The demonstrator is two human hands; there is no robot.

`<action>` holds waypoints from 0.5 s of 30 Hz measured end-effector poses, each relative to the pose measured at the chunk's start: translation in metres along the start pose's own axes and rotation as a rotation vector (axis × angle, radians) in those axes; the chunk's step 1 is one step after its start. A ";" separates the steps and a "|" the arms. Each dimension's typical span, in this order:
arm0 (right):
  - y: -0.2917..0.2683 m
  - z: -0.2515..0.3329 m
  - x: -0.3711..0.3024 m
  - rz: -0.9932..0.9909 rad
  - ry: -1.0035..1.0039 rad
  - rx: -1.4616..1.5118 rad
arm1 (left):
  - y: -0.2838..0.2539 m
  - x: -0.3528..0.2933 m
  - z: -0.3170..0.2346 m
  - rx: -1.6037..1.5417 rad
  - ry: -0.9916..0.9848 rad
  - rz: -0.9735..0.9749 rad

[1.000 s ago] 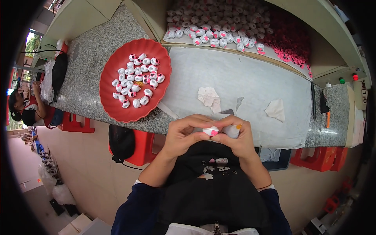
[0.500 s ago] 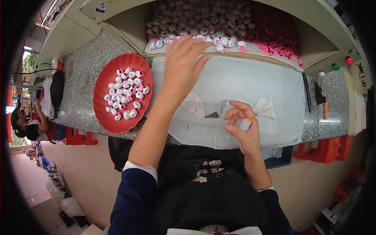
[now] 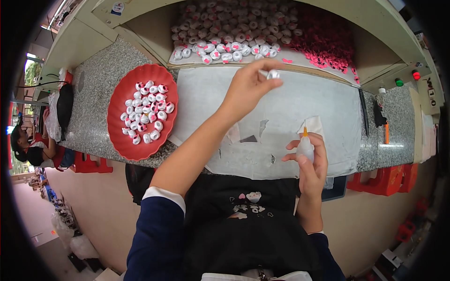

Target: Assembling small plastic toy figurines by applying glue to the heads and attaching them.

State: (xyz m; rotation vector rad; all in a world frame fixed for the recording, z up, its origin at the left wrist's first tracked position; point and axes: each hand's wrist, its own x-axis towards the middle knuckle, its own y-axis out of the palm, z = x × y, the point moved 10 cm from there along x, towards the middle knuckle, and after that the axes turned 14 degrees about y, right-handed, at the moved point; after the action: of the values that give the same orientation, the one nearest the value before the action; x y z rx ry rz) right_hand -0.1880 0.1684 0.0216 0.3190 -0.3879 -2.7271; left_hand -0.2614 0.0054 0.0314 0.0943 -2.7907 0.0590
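My left hand [image 3: 251, 86] is raised over the upper middle of the white work sheet [image 3: 197, 107], its thumb and fingers pinching a small white rounded piece [image 3: 273, 74]. On the right, my right hand [image 3: 313, 164] is wrapped round a small white squeeze bottle [image 3: 305, 149], whose thin orange-based needle tip [image 3: 305, 131] points up. A scrap of pale cloth [image 3: 315, 124] lies on the sheet just behind the bottle. More white rounded pieces with pink bows [image 3: 227, 57] are heaped in the shelf opening beyond my left hand.
A red scalloped dish [image 3: 117, 129] with several white pieces stands at the left. Pink bows [image 3: 328, 56] are piled on the shelf at right. Dark scraps [image 3: 248, 139] lie on the sheet. An orange-handled tool [image 3: 386, 134] lies at the right; a person [image 3: 42, 149] sits far left.
My left hand has come back from the shelf, rightward and nearer, with a white piece now between its fingers. My right hand has turned the bottle so its tip points upward.
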 end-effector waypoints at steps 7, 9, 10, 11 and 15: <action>0.007 0.021 -0.013 -0.026 -0.183 0.071 | -0.024 -0.124 -0.002 -0.535 -0.234 -0.309; 0.003 0.030 -0.019 -0.191 -0.237 0.086 | -0.030 -0.138 -0.010 -0.560 -0.093 -0.348; 0.010 0.034 -0.021 -0.159 -0.266 0.040 | -0.033 -0.143 -0.014 -0.523 -0.077 -0.370; 0.015 0.035 -0.023 -0.153 -0.263 0.033 | -0.033 -0.147 -0.016 -0.528 -0.076 -0.379; 0.051 0.049 -0.043 -0.082 -0.514 -0.301 | -0.038 -0.156 -0.024 -0.505 -0.050 -0.417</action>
State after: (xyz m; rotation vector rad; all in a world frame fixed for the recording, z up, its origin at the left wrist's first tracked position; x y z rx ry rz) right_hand -0.1454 0.1507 0.0901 -0.4640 -0.0868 -2.8666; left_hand -0.1047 -0.0223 0.0012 0.5466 -2.6797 -0.7484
